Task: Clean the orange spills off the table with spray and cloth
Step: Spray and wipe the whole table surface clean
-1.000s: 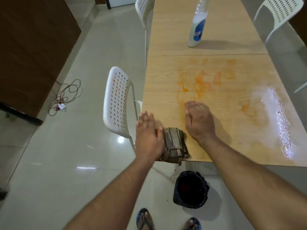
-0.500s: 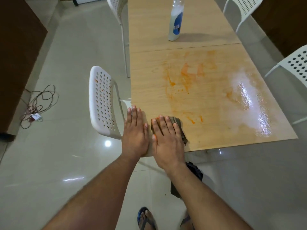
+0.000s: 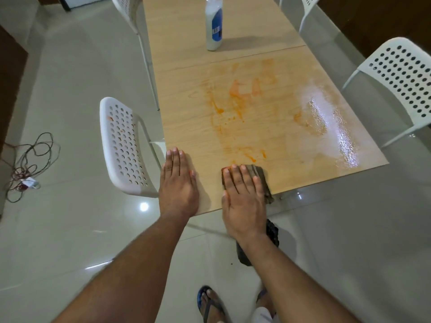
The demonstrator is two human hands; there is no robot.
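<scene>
A folded cloth is pressed flat under the right hand at the near edge of the surface, the left hand is laid flat beside it, orange spills are smeared ahead, and a spray bottle is stood farther back.

No readable text anywhere.
Spray bottle at the far end of the counter has a blue label with a small white barcode patch; bars too small to read, no brand or numbers legible. Nothing printed on the counter itself.
</scene>
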